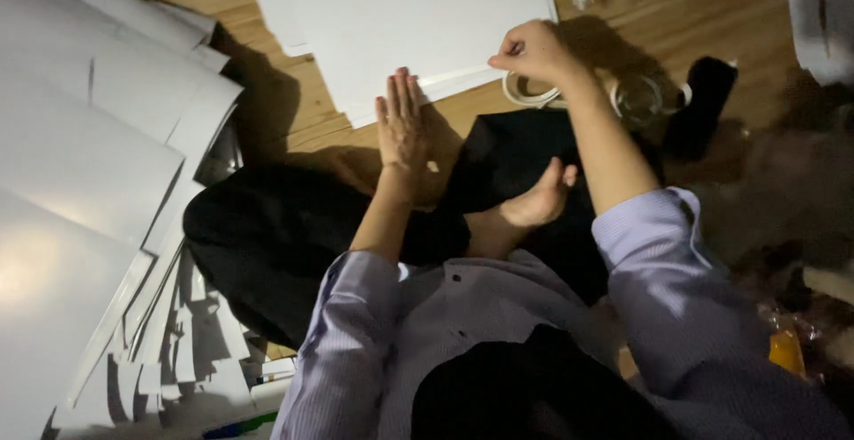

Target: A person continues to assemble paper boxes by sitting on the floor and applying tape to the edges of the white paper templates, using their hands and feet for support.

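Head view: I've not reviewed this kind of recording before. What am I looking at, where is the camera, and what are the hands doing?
There is no machine here: the single picture comes from a camera worn on a person's head, looking down at their own body and hands. The person sits on a wooden floor in a pale striped shirt, with a bare foot tucked in front. The left hand lies flat, palm down, on the near edge of a large white sheet. The right hand pinches that sheet's edge between its fingers. Just beyond that hand lie a tape roll and a clear roll. A loose heap of white sheets fills the picture's left side.
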